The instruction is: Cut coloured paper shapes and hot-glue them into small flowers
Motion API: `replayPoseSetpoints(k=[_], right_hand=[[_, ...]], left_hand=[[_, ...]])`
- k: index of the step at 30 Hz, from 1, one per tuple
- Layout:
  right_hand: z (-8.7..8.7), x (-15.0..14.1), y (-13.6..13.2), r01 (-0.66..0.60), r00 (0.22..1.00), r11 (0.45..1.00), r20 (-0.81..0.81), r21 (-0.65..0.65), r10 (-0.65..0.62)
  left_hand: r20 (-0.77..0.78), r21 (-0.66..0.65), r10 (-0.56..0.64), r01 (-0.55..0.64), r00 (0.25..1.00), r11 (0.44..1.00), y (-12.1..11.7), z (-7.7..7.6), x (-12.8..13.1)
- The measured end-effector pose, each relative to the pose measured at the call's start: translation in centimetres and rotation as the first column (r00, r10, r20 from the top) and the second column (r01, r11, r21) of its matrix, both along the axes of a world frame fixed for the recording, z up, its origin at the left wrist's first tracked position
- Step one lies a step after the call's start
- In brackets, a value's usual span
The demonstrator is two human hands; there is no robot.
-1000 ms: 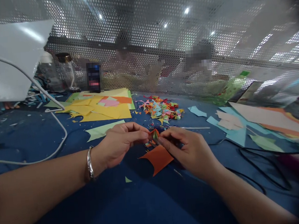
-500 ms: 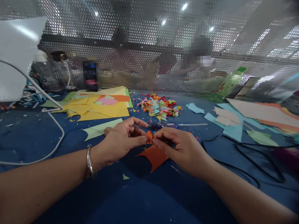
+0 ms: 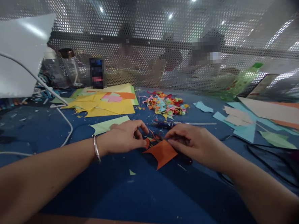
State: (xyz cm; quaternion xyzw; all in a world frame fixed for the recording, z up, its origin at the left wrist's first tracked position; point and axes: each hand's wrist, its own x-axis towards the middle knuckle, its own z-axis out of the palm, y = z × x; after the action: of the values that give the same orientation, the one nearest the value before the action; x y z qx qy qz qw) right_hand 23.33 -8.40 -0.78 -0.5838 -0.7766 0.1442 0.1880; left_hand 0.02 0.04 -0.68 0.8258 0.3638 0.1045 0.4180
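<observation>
- Orange paper lies at the centre of the head view: a small folded scrap [image 3: 147,143] touches the thumb tip of the left hand [image 3: 125,137], whose index finger arches wide above it. Whether the scrap is gripped cannot be told.
- The hands stand apart now, where they met at one scrap half a second ago; each is at a separate thing, and the orange sheet [image 3: 163,154] between them lies in fuller view.
- The right hand [image 3: 195,143] curls narrow, thumb and index finger near each other at the upper corner of that sheet. A dark, slim tool [image 3: 160,137] reaches toward these fingers; whether they close on tool or paper is hidden.
- The sheet is flat and matt on the blue counter [image 3: 93,193], its left edge scooped into a smooth curve ending in sharp points.
- Beyond the hands sits a loose heap [image 3: 166,105] of curled, spiky paper bits, red, orange, blue, pink and yellow. A pale rod [image 3: 202,124] with a dark handle lies between heap and hands.
- Smooth yellow paper [image 3: 114,109] is stacked in overlapping layers at the left; pale green paper [image 3: 107,125] with a scooped end lies just behind the left hand.
- A shiny metal bracelet [image 3: 96,148] rings the left wrist.
</observation>
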Motion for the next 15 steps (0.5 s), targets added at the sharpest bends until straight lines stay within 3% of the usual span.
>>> replayPoseSetpoints(k=[6,11,15], right_hand=[[-0.4,-0.4,-0.1,-0.053,0.994,0.991,0.087,-0.120,0.064],[-0.4,-0.5,-0.2,-0.057,0.991,0.992,0.114,-0.112,0.070],[-0.6,-0.4,-0.3,-0.101,0.987,0.991,0.117,-0.087,0.111]], left_hand=[[0.124,0.209,0.104,-0.128,0.987,0.970,1.2,0.7,-0.5],[0.182,0.422,0.200,-0.260,0.963,0.869,2.9,0.6,-1.1],[0.113,0.494,0.200,-0.230,0.973,0.839,4.0,0.1,-1.7]])
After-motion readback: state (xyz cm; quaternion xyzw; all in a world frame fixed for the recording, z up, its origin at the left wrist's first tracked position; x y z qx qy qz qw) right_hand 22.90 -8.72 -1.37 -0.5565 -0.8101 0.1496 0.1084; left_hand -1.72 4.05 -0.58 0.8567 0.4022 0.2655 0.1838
